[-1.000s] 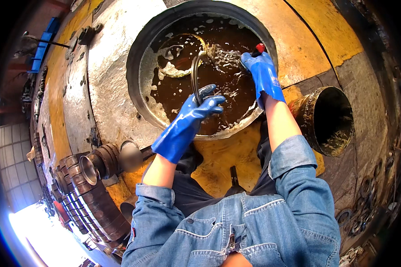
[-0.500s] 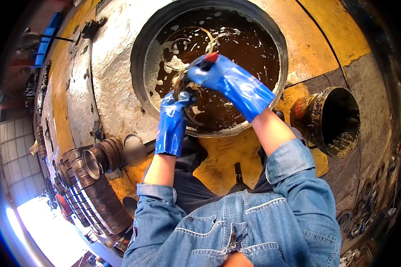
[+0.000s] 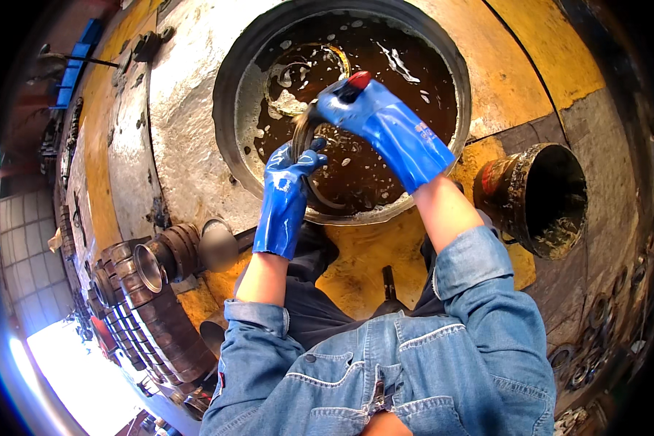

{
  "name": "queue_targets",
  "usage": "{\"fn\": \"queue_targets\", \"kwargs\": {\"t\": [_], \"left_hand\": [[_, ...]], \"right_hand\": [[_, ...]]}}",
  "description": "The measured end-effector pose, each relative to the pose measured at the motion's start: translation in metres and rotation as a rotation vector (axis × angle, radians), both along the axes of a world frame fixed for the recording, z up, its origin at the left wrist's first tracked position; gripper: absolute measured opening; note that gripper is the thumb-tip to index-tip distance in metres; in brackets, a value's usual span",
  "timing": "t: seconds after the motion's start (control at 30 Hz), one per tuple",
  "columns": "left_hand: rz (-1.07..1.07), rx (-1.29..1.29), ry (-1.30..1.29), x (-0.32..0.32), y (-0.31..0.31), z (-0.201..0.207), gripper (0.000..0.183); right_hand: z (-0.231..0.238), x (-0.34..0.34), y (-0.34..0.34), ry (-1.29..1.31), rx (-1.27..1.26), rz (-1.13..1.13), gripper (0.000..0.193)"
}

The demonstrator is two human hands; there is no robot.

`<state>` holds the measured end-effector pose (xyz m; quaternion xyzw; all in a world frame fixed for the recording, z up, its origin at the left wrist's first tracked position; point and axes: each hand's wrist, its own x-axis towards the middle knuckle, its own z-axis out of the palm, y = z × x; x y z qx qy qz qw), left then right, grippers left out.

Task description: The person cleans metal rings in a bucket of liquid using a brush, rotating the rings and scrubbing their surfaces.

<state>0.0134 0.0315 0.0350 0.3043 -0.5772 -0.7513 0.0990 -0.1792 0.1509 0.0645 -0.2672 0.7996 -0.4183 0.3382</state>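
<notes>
Blue rubber gloves cover both my hands over a wide round basin [image 3: 224, 109] of dark brown, foamy liquid. My left hand [image 3: 285, 171] is closed around a dark metal ring [image 3: 303, 133], held tilted above the liquid near the basin's near left side. My right hand [image 3: 352, 109] is closed on a red and black tool [image 3: 359, 80], whose kind I cannot make out. Its fingers are at the ring's upper edge, partly hiding it. Another ring [image 3: 338, 54] lies partly under the liquid toward the back of the basin.
A grimy bucket [image 3: 495, 185] lies tipped to the right of the basin. Stacked metal rings [image 3: 171, 330] stand at the lower left. More loose rings [image 3: 599, 312] lie at the far right. Worn yellow and grey floor plates [image 3: 512, 65] surround the basin.
My right hand has shifted slightly right and up along the ring. My left hand has turned a little, still gripping the ring. The foam on the liquid has moved.
</notes>
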Motion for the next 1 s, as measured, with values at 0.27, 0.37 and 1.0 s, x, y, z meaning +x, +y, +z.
{"fn": "queue_targets", "kwargs": {"t": [0.27, 0.37, 1.0], "left_hand": [[-0.149, 0.119, -0.099, -0.006, 0.004, 0.012, 0.041], [-0.311, 0.273, -0.076, -0.018, 0.003, 0.011, 0.046], [-0.011, -0.030, -0.020, 0.006, -0.012, -0.012, 0.037]], "right_hand": [[-0.061, -0.016, 0.034, 0.048, 0.369, -0.321, 0.047], [-0.061, -0.028, 0.032, 0.100, 0.583, -0.272, 0.046], [-0.011, -0.023, 0.058, -0.235, -0.209, -0.214, 0.039]]}}
